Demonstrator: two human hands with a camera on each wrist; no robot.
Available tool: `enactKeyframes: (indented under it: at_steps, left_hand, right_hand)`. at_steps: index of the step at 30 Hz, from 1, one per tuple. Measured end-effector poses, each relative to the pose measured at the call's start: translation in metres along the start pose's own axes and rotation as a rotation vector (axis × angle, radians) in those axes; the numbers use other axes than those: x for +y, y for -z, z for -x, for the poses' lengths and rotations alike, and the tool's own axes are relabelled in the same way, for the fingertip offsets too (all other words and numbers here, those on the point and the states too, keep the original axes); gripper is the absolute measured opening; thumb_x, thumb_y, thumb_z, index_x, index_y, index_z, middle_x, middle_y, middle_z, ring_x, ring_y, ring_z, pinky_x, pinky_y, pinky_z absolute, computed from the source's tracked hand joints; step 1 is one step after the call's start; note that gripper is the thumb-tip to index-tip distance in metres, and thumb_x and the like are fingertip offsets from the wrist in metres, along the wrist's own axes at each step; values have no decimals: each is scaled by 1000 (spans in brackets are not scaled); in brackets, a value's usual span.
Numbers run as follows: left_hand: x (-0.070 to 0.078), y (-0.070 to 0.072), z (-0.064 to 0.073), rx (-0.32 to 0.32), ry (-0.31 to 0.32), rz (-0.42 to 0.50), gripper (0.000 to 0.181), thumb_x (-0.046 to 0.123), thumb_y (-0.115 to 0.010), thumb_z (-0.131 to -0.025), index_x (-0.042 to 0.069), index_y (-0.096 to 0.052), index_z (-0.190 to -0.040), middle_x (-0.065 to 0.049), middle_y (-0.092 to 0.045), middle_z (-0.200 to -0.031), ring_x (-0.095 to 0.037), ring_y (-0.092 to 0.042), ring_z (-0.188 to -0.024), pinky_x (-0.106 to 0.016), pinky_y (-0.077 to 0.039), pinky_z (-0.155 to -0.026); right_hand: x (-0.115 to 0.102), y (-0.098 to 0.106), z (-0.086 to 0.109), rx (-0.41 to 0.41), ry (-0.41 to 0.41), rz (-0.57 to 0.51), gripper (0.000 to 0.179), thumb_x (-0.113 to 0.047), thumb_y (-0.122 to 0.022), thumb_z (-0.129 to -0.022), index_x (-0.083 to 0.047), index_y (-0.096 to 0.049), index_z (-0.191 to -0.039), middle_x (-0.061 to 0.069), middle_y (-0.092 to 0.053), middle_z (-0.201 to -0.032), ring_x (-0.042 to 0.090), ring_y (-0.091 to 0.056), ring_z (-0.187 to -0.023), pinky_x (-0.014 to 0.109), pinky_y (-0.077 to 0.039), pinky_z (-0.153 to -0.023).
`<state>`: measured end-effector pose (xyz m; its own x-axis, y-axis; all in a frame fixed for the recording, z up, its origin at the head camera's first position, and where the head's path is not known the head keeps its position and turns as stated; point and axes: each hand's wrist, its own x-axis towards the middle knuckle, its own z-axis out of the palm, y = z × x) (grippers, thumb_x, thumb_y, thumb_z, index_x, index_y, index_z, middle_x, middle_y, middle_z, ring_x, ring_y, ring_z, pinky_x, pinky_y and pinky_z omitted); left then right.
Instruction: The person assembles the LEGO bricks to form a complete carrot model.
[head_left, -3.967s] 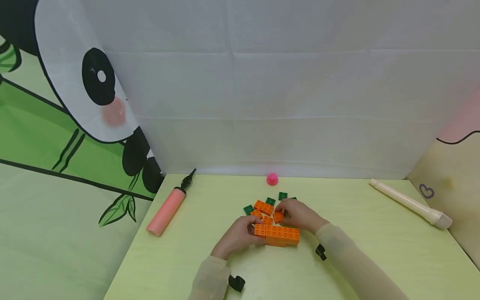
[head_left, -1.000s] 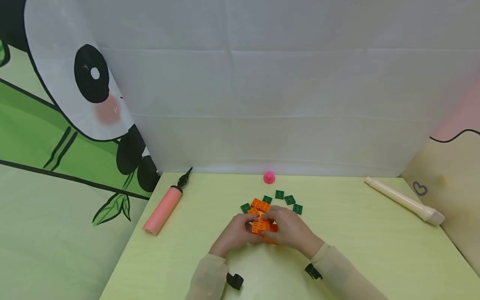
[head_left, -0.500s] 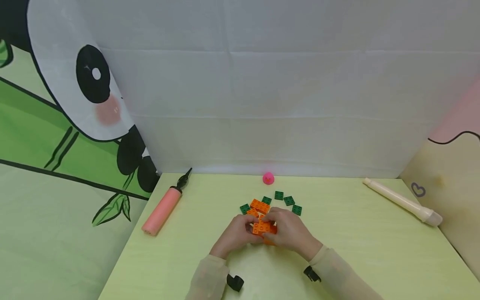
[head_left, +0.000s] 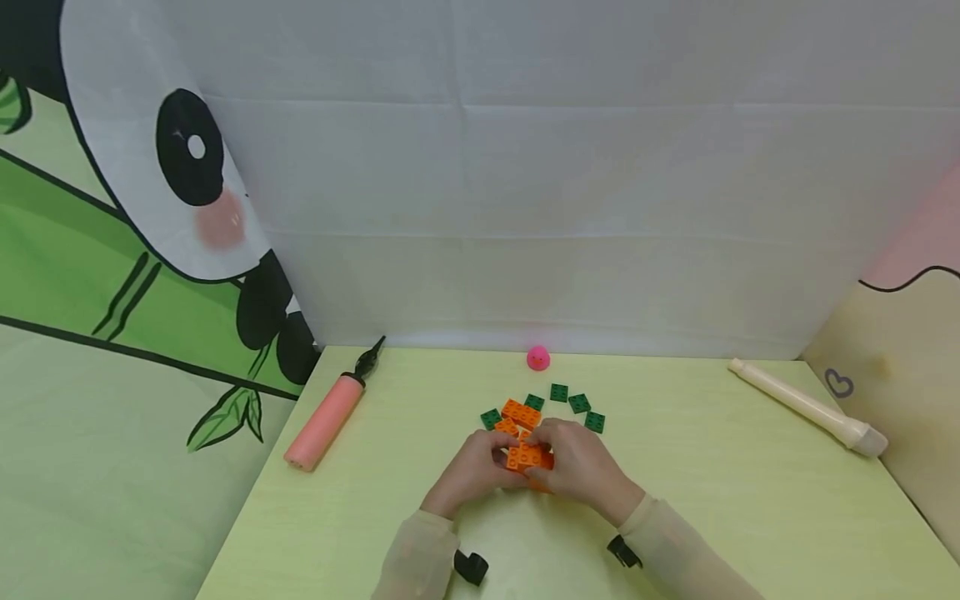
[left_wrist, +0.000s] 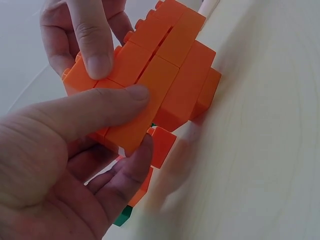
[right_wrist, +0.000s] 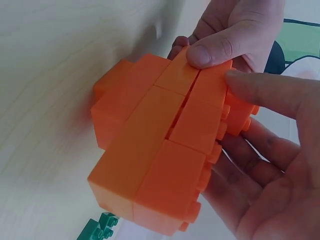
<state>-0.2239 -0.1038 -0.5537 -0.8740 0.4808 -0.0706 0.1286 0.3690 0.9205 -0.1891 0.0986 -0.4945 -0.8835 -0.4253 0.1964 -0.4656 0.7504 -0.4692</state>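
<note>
Both hands hold a stepped stack of orange building bricks (head_left: 525,457) in front of the loose bricks. My left hand (head_left: 474,468) grips its left end, the thumb laid along the side face and fingers curled underneath, as the left wrist view shows. My right hand (head_left: 581,468) is on the same stack (right_wrist: 145,130), thumb pressing its near side and fingers behind the studded side. Several bricks are joined in rows, with a narrow gap between two rows. In the head view the right hand hides the stack's right part.
Loose orange bricks (head_left: 521,413) and several green bricks (head_left: 579,403) lie just beyond the hands. A small pink ball-shaped toy (head_left: 537,358) sits by the back wall. A pink hand pump (head_left: 326,422) lies left, a cream flashlight-like tube (head_left: 810,408) right, on the table (head_left: 675,467).
Four seconds ago my right hand held a small orange brick behind the stack; it has since come forward onto the stack. Over the last second both hands stay nearly still.
</note>
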Motion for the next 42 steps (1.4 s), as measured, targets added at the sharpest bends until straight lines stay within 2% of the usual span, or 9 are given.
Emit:
enactKeyframes:
  at_steps: [5, 13, 24, 29, 33, 35, 38, 42]
  left_hand:
    - [0, 3, 2, -20, 15, 12, 33, 18, -93, -80, 11, -74, -106, 0, -67, -89, -16, -60, -73, -27, -51, -65]
    - [1, 6, 3, -49, -8, -12, 34, 16, -92, -80, 12, -72, -107, -1, -63, -87, -15, -54, -71, -26, -46, -62]
    - [1, 9, 5, -57, -14, -66, 31, 15, -92, -81, 14, -70, -103, 0, -60, -84, -14, -52, -68, -26, -43, -59]
    - [2, 12, 5, -68, -14, -83, 28, 17, -91, -82, 14, -69, -100, 0, -59, -82, -15, -51, -66, -26, -43, -58]
    - [1, 13, 5, -79, -15, -81, 27, 17, -91, -83, 16, -70, -100, 1, -58, -80, -14, -50, -65, -26, -41, -57]
    - [1, 13, 5, -82, -13, -78, 28, 16, -91, -82, 16, -70, -100, 1, -57, -79, -14, -50, -65, -26, -41, -57]
    - [1, 14, 6, -85, -1, -87, 31, 17, -92, -81, 16, -70, -103, 1, -58, -81, -14, -50, -67, -26, -41, -57]
    - [1, 16, 7, -91, -4, -102, 33, 17, -92, -81, 16, -69, -104, 1, -58, -81, -14, -51, -68, -26, -41, -58]
  right_hand:
    - [3, 2, -1, -32, 11, -18, 29, -25, -91, -82, -11, -77, -102, -10, -64, -87, 9, -54, -74, 27, -49, -67]
    - [7, 5, -1, -100, -14, -53, 35, -29, -91, -82, -11, -76, -109, -11, -67, -94, 10, -58, -83, 29, -52, -75]
    - [7, 4, -3, -135, -28, -53, 37, -34, -89, -84, -12, -76, -110, -11, -66, -94, 10, -57, -82, 29, -51, -72]
    - [12, 2, -4, -151, -30, -132, 40, -47, -86, -85, -17, -75, -109, -15, -64, -91, 10, -58, -83, 28, -51, -70]
    - [18, 4, -7, -170, -42, -232, 34, -55, -74, -93, -23, -75, -104, -17, -65, -90, 10, -60, -84, 30, -53, -72]
    - [21, 7, -9, -162, -50, -260, 30, -52, -68, -100, -23, -75, -100, -15, -67, -89, 11, -61, -85, 32, -54, -74]
    - [26, 11, -14, -139, -52, -280, 25, -39, -63, -105, -18, -77, -104, -8, -71, -93, 11, -62, -89, 34, -55, -80]
    - [38, 11, -24, -138, -30, -264, 18, -21, -67, -104, -8, -77, -113, -1, -73, -99, 11, -64, -90, 32, -56, -82]
